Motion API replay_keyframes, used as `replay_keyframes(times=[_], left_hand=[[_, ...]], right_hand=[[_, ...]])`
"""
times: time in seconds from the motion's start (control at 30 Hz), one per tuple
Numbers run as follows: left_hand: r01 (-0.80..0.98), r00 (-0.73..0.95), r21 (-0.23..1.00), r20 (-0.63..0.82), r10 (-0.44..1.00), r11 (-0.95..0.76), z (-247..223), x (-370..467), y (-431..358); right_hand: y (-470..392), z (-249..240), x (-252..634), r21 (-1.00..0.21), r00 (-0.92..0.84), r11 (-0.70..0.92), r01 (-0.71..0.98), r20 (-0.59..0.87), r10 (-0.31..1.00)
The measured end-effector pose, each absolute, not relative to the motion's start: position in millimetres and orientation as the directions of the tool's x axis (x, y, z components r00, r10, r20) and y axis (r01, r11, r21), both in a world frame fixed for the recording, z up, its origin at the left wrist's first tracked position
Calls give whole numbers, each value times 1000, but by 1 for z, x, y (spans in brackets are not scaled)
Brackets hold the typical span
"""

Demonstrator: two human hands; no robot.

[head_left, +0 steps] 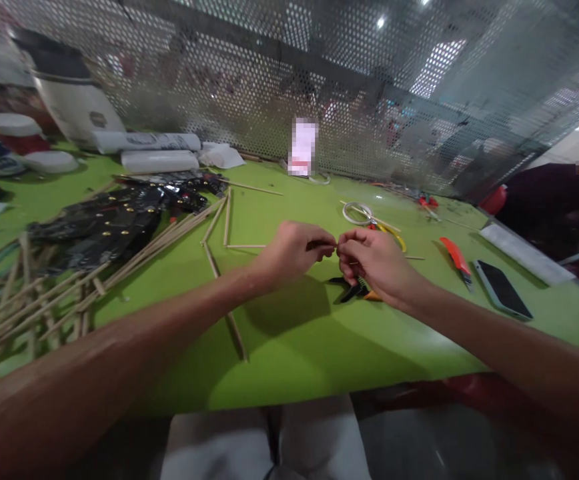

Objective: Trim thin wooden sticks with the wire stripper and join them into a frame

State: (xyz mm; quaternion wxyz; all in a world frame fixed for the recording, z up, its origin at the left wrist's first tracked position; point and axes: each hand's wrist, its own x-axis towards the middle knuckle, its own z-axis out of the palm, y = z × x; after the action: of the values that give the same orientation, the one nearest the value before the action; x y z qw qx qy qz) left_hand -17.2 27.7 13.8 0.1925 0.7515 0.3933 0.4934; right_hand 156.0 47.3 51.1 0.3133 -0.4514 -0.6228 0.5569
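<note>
Over the middle of the green table, my left hand [294,257] is closed in a pinch. My right hand [377,267] meets it fingertip to fingertip, also pinched. Whatever is between the fingers is too small and blurred to name. Thin wooden sticks [214,259] joined in an angled shape lie left of my left hand, and one stick [246,247] runs behind that hand. Pliers with black jaws [352,291] and orange handles lie partly hidden under my right hand. Just behind it are a yellow-handled tool [398,239] and a ring of pale wire [357,213].
An orange utility knife [454,262] and a dark phone [502,289] lie at right. At left are a bundle of sticks [142,257], black panels [114,227], paper rolls [159,161] and jars [14,133]. A perforated metal screen [249,87] backs the table; a person [554,200] sits at right.
</note>
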Motion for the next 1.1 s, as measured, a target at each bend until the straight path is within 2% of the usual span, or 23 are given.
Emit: replay_keyframes(times=[0.13,0.3,0.47,0.6,0.73,0.87,1.1], left_hand=[[373,163,717,575,802,-590,16,-16,26],[415,156,660,627,763,-627,19,-18,24],[480,199,551,690,696,-683,21,-19,22],[561,330,370,720,610,-741,19,-21,20],[624,442,253,666,601,-739,18,-22,18],[652,500,184,624,600,-735,19,-21,17],[626,530,159,631,566,-763,21,-21,15]], right_hand=[[46,49,157,-979,-424,113,172,30,905],[45,42,157,-984,-442,156,87,103,891],[50,35,160,-978,-469,188,89,125,875],[52,32,160,-978,-451,142,155,58,890],[50,30,157,-989,-408,-12,146,-71,910],[47,31,156,-988,-422,-128,88,-153,894],[45,33,159,-971,-465,-211,117,-241,852]])
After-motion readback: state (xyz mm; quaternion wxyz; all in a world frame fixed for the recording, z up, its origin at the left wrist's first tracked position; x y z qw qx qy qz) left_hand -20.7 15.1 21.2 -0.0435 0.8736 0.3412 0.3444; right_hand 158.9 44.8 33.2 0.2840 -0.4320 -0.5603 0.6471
